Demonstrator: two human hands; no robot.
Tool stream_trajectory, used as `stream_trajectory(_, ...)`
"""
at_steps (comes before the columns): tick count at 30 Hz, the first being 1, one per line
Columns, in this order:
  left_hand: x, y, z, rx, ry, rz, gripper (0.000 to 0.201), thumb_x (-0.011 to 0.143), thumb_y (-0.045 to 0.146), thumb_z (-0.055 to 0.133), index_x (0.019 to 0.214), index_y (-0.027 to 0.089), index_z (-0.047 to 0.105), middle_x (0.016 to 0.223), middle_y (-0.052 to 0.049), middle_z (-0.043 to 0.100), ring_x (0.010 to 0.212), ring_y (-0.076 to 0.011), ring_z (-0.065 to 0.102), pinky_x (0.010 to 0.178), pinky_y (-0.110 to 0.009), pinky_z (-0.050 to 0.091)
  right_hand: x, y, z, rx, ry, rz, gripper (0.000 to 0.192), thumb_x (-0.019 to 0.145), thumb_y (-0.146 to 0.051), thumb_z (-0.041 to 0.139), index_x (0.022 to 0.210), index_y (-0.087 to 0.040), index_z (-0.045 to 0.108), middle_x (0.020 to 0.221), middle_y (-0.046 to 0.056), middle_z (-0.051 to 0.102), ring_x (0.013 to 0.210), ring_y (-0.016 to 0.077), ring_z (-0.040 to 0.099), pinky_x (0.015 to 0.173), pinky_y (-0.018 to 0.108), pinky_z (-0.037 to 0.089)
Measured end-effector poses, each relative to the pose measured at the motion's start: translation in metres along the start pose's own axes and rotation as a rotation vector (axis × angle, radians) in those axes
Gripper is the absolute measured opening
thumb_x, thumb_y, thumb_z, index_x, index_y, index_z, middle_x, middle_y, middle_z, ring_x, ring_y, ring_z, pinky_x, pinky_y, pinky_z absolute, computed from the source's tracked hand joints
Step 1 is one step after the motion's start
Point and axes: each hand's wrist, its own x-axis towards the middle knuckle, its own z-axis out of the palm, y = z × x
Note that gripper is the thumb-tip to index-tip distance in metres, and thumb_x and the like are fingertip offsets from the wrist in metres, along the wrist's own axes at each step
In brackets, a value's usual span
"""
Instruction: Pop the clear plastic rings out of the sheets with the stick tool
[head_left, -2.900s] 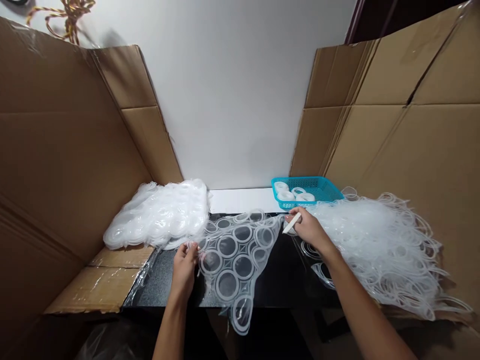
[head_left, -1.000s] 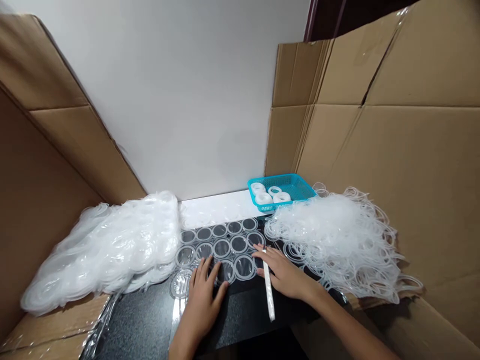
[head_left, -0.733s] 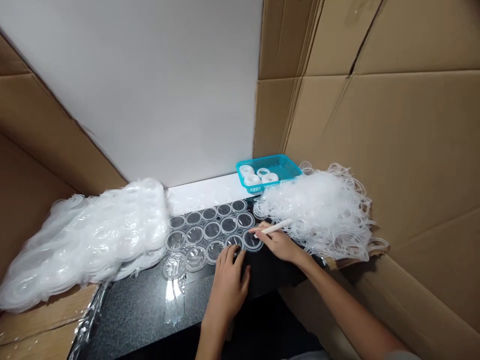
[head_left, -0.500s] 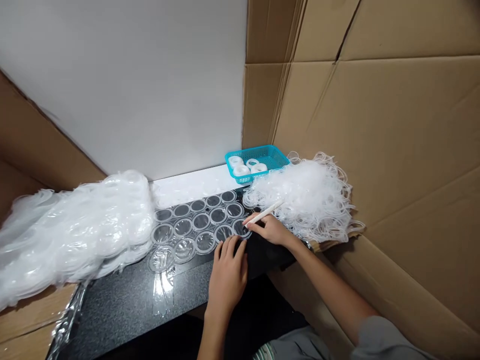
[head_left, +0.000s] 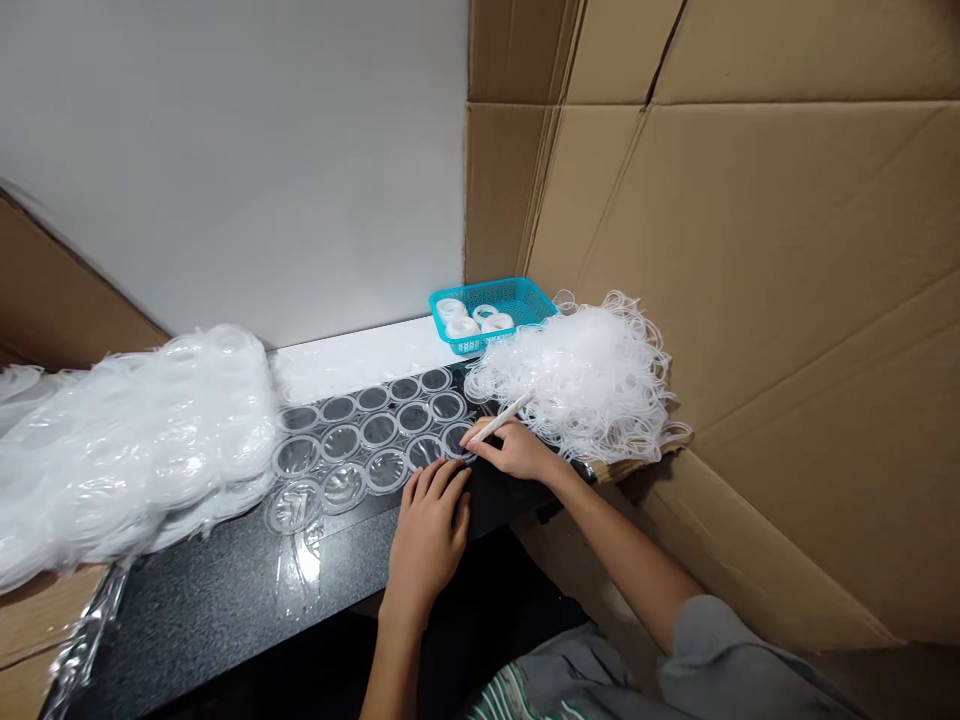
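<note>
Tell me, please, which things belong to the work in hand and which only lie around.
Seem part of it:
ring sheet, touched by the left hand
white pen-like tool in the right hand
stacked sheets
tangled loops
blue basket with white rings

Seem only to be around:
cardboard base at left
cardboard wall

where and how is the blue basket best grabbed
Probably the left rim of the blue basket, from the left: that raised edge stands free, while the pile of plastic loops crowds the right front corner. White rings sit close inside, so a shallow pinch over the edge seems wise.
</note>
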Motion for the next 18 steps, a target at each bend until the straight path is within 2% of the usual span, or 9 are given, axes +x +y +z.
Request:
stream_trajectory(5,0.007,0.005,0.002,0.062,-0.019,-0.008,0.043,0.102,0.032,0.051,0.144,0.026,0.059,0.151,-0.008,0.06,0.141,-0.0331,0.049,0.12,-0.059,0.035,-0.003,-0.003,0.001,-0.118,-0.065,-0.075,0.022,0.102,-0.024,0.056,0.105,-0.023,0.078,0.109,0.004,0.078,0.108,0.0199,0.071,0.102,0.036,0.053)
stream_trajectory(8,0.012,0.008,0.005,0.075,-0.017,-0.033,0.048,0.098,0.038,0.056,0.144,0.024,0.057,0.153,-0.01,0.058,0.14,-0.0368,0.049,0.117,-0.062,0.035,-0.006,0.0,0.004,-0.275,-0.075,-0.134,0.026,0.103,-0.023,0.054,0.114,-0.024,0.078,0.126,0.006,0.076,0.118,0.0226,0.069,0.105,0.039,0.05)
stream_trajectory(11,0.013,0.01,0.007,0.06,-0.006,-0.035,0.046,0.097,0.04,0.057,0.141,0.026,0.058,0.15,-0.01,0.06,0.139,-0.0368,0.049,0.118,-0.062,0.034,-0.007,0.004,0.008,-0.462,-0.036,-0.204,0.031,0.103,-0.019,0.051,0.121,-0.022,0.076,0.139,0.009,0.071,0.117,0.0261,0.07,0.099,0.043,0.047)
stream_trajectory(18,0.006,0.01,0.003,0.009,-0.014,-0.034,0.041,0.098,0.04,0.058,0.137,0.026,0.061,0.149,-0.008,0.06,0.139,-0.0348,0.049,0.12,-0.06,0.033,0.001,0.003,0.013,-0.568,0.064,-0.167,0.031,0.108,-0.024,0.049,0.124,-0.023,0.075,0.128,0.006,0.077,0.103,0.0238,0.071,0.092,0.042,0.042)
